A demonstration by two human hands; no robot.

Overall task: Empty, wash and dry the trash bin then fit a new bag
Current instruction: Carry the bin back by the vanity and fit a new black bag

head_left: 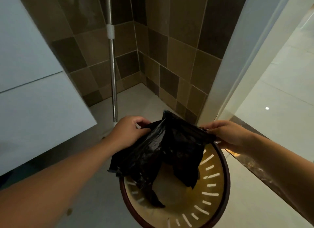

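Both arms reach forward over the bin (224, 173). Left hand (129, 131) knuckles up, fingers curled, grip pinching the left edge of the black bag (163, 151). Right hand (226, 134) at same height, fingers and thumb pinching the bag's right edge, just above the bin rim. Bag stretched between the two hands, crumpled, its lower folds hanging down into the bin mouth; far edge peaks up in the middle.

Bin round, dark brown rim, yellowish slotted wall inside; only the hanging bag shows in it, bottom mostly hidden by the bag. Bin stands on the pale floor (102, 193).

Around: metal pole (113, 71) upright behind the left hand, against brown tiled wall (178, 58). White panel (30, 75) at left. Pale door frame (237, 58) at right, light tiled floor beyond it.
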